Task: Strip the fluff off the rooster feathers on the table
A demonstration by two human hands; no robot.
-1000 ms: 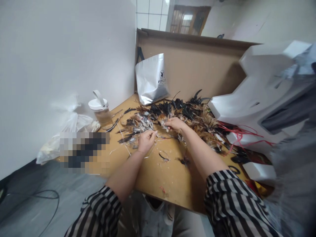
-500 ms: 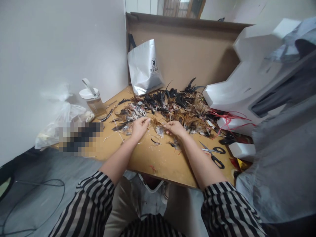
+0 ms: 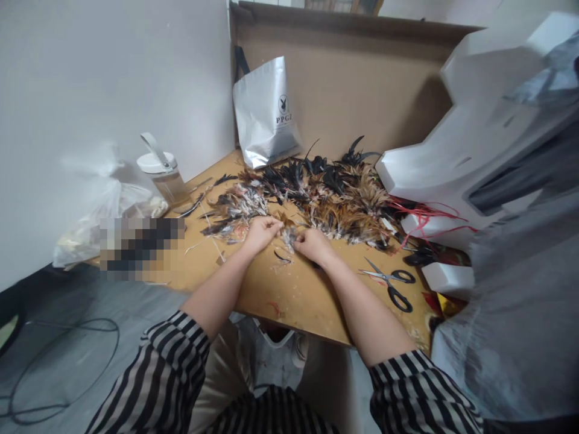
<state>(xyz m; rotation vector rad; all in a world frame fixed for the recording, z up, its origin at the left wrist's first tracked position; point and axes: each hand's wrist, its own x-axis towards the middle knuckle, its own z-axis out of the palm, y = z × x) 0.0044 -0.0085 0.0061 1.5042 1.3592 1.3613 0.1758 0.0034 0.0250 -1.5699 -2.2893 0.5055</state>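
Note:
A small tuft of brown and grey feathers point(image 3: 287, 237) is between my two hands, low over the wooden table point(image 3: 289, 296). My left hand point(image 3: 262, 235) is closed in a pinch at the tuft's upper left; what its fingertips hold is too small to make out. Curled fingers of my right hand point(image 3: 315, 246) press together at the tuft's right edge. Just below it lies a single dark curved feather point(image 3: 282, 257). Behind both hands spreads a large heap of black and brown feather bunches point(image 3: 341, 211). Black-handled scissors point(image 3: 389, 281) lie open to the right of my right forearm.
On the left are a lidded bottle point(image 3: 163, 178) and a clear plastic bag point(image 3: 120, 208). A silver bag point(image 3: 266, 114) leans against the cardboard back panel point(image 3: 357, 78). White foam point(image 3: 420, 172) and red strings point(image 3: 420, 214) border the right side, beside grey cloth point(image 3: 511, 301).
My view has tilted slightly down. My right hand has moved a little left and nearer to my left hand, its fingers now more curled at the tuft.

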